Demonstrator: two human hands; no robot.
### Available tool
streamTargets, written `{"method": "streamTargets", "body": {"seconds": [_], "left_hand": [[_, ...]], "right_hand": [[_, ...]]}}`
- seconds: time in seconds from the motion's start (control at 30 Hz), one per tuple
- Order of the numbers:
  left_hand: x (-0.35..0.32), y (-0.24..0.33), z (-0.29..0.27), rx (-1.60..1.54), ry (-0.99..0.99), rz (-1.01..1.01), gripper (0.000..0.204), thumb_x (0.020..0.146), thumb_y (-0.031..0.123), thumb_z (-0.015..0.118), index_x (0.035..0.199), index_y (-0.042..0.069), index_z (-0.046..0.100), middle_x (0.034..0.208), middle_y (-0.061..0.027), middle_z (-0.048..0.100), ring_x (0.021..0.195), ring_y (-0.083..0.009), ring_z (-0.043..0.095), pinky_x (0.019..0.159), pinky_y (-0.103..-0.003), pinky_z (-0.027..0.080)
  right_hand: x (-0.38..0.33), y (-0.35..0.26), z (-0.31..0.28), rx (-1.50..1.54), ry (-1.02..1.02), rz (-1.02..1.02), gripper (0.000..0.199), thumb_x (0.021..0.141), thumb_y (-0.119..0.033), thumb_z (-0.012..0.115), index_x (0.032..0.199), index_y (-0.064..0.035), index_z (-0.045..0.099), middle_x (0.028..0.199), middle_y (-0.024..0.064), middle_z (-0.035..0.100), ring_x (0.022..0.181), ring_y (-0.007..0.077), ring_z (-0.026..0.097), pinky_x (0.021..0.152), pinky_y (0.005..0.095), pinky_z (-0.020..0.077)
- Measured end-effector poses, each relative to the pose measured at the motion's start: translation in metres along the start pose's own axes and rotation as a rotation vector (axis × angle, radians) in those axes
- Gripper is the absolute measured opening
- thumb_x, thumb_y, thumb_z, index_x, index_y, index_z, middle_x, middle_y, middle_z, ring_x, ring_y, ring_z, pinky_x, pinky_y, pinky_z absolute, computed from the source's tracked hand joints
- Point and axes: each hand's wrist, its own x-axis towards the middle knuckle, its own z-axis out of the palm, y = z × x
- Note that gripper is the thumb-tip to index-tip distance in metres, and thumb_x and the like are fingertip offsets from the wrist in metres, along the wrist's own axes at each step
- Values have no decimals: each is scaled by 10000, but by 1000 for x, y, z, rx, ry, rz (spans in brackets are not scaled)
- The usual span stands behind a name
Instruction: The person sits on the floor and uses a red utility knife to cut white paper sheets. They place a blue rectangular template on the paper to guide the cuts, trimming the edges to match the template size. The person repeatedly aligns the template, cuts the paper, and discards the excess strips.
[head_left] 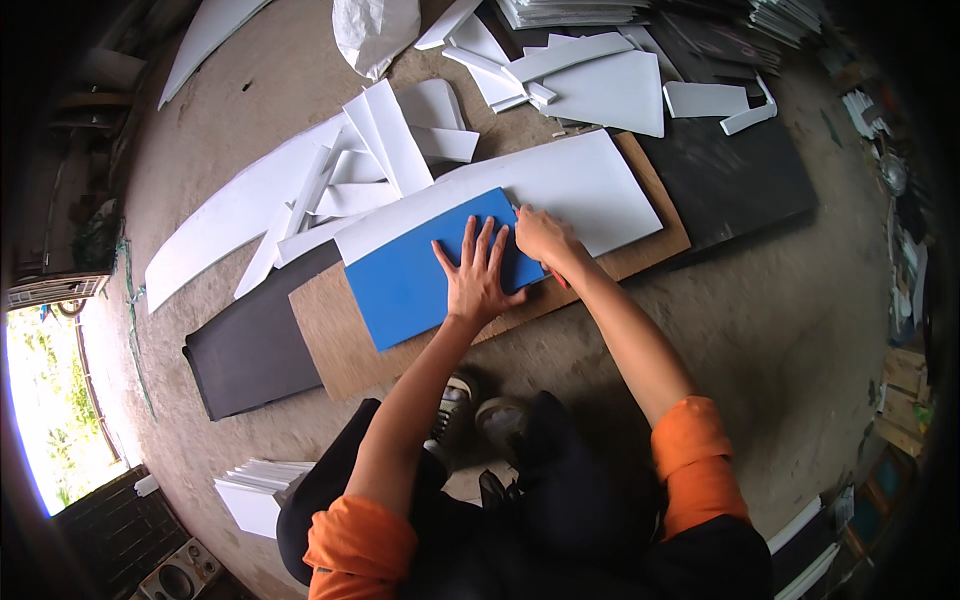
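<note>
**Flat palm on a blue sheet, tool at its edge**

The blue sheet (410, 275) is the landmark here. It lies flat on a brown board (345, 345) on the floor, its long axis slanting from the lower left of the picture up to the upper right, where its far end points toward a long white sheet (560, 190). That white sheet runs along the same slant, just beyond the blue one's upper long edge and touching it.

The left hand (478, 275) presses down on the right part of the blue sheet, palm flat and fingers spread wide, pointing away from the person; its grip is fully open and has hold of nothing. The right hand (543, 238) sits at the blue sheet's upper right corner, its grip curled shut round a slim red tool (557, 277) (only a short red piece shows below the wrist, and its tip is hidden, so its kind cannot be told).

A dark grey mat (250, 355) pokes out from under the board, left of the blue sheet. Beyond the blue sheet, further from the person, a heap of white offcuts (385, 150) lies on the concrete floor (780, 330). Right of the blue sheet, past the board's end, is a black panel (740, 175).
</note>
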Motion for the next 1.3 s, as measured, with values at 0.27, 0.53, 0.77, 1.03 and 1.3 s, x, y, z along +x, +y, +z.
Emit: {"method": "streamTargets", "body": {"seconds": [0.27,0.53,0.77,1.03,1.3], "left_hand": [[-2,3,2,22,13,-17,953,543,549,650,1327,168,267,1378,-47,226,1312,-228,97,921,-687,65],[-4,2,5,11,52,3,948,553,558,643,1329,170,262,1382,-45,214,1312,-226,89,922,-690,56],[-7,1,4,26,12,36,969,556,565,642,1342,175,230,1385,-41,202,1313,-230,81,920,-697,53],[-7,3,4,23,33,42,972,551,560,646,1340,167,236,1383,-46,204,1312,-235,88,915,-705,47],[-7,-14,7,-81,91,62,951,583,631,595,1330,146,261,1376,-82,222,1310,-255,99,955,-662,1]], "right_hand": [[-58,24,12,51,-106,20,249,869,-206,385,916,31,445,706,240,591,564,327,608,605,436,496],[-104,32,23,-36,-1,-12,205,865,-178,377,890,18,435,744,231,597,750,371,604,621,451,491],[-118,33,32,-13,7,-9,186,865,-177,402,910,3,411,744,234,597,744,366,606,605,446,492],[-130,42,49,3,87,0,173,862,-191,423,882,-21,403,663,218,593,674,369,608,564,443,493],[-141,62,38,114,184,7,205,873,-217,415,929,-20,417,655,233,574,621,407,574,503,456,456]]}}
